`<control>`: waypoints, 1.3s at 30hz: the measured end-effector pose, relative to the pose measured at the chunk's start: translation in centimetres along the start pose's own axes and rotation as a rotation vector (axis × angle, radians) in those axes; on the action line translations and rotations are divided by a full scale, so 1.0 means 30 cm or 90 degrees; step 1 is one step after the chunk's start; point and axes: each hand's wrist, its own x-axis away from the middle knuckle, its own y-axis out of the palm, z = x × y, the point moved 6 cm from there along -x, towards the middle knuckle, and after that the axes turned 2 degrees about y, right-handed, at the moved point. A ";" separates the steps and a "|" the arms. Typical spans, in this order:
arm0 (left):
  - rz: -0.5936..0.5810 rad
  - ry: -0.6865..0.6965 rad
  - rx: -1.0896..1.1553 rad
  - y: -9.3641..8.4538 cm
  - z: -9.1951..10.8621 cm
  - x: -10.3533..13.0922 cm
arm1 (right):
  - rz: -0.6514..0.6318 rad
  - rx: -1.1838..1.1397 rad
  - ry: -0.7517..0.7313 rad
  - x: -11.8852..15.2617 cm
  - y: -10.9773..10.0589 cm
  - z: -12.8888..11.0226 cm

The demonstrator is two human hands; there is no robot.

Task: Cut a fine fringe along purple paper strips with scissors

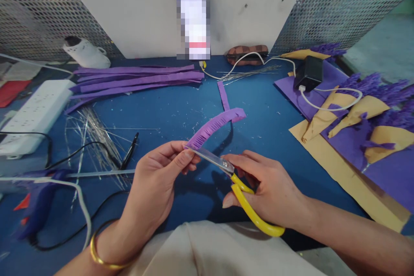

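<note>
Between the thumb and fingers of my left hand (163,170) is pinched the near end of a purple paper strip (213,125). A row of short cuts fringes the strip's lower edge, and its far end bends back toward the table. My right hand (270,187) is wrapped round the yellow handles of a pair of scissors (249,207). The scissor blades point left, their tips at the strip's edge right beside my left fingertips. The blades look nearly closed; whether paper lies between them is hard to see.
Purple strips (139,79) lie in a pile behind, near a phone (193,23). Thin wires (100,138), a glue gun (42,198) and a power strip (35,114) are at left. Paper-wrapped purple flowers (359,112) and a black charger (308,73) are at right.
</note>
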 end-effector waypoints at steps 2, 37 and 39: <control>-0.002 0.000 -0.001 0.000 0.001 0.001 | 0.000 -0.003 0.000 0.000 0.001 0.000; -0.008 -0.020 -0.026 -0.002 -0.008 -0.001 | 0.000 -0.014 0.006 0.001 -0.001 0.001; -0.010 -0.005 -0.027 -0.004 -0.007 -0.001 | 0.000 -0.025 0.013 -0.001 -0.002 0.003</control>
